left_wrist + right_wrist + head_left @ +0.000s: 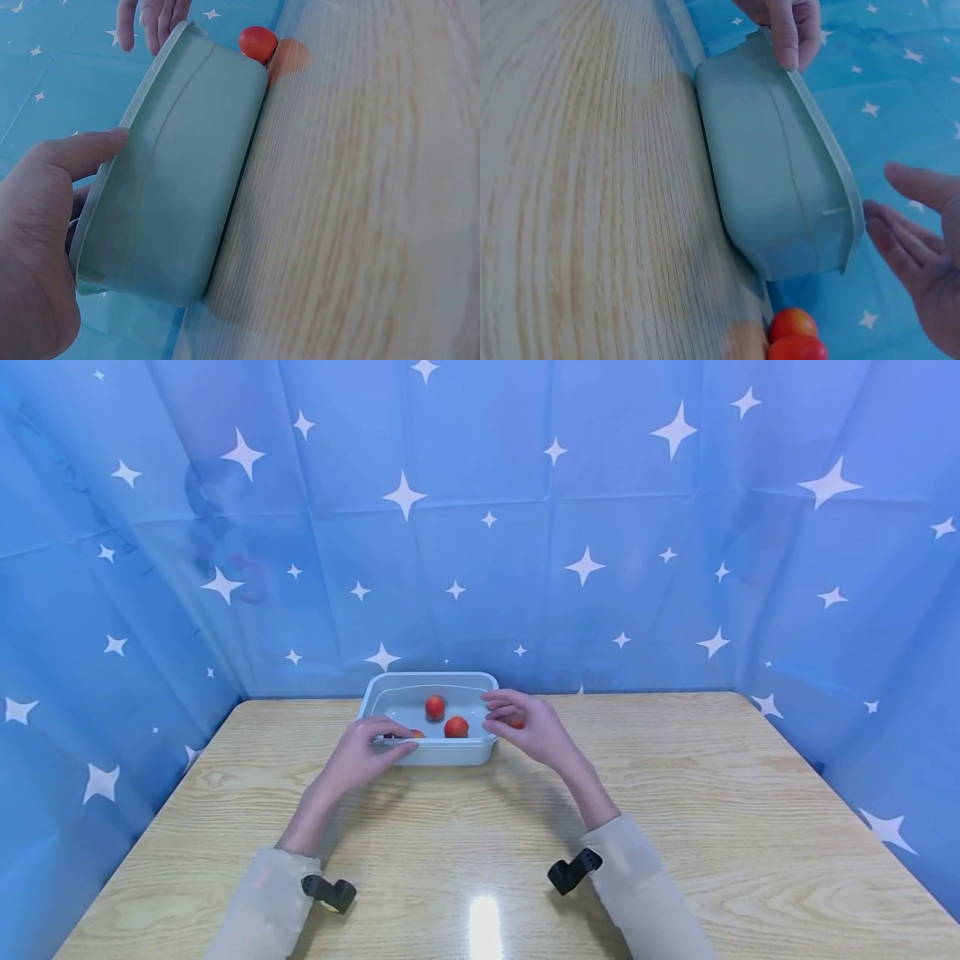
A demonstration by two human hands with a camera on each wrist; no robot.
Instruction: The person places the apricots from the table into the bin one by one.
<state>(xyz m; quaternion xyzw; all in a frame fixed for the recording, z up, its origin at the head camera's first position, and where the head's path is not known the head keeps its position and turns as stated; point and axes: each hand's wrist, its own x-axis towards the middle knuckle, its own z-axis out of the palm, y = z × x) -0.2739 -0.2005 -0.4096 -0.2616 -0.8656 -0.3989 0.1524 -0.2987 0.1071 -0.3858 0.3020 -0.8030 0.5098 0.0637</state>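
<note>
A pale blue-green plastic bin stands near the table's far edge. Inside it lie red tomatoes: one at the back, one by the front wall, and a third tomato partly hidden by my left fingers. My left hand grips the bin's near-left rim, thumb outside and fingers over the inner side. At the right end, my right hand hovers by the rim with thumb and fingers spread apart. Beyond it, two tomatoes sit beside the bin, mostly covered by the hand in the head view.
A wooden table extends toward me and to both sides. Blue cloth with white stars hangs behind the bin and along both sides. A black wrist camera is strapped on the left sleeve, another wrist camera on the right.
</note>
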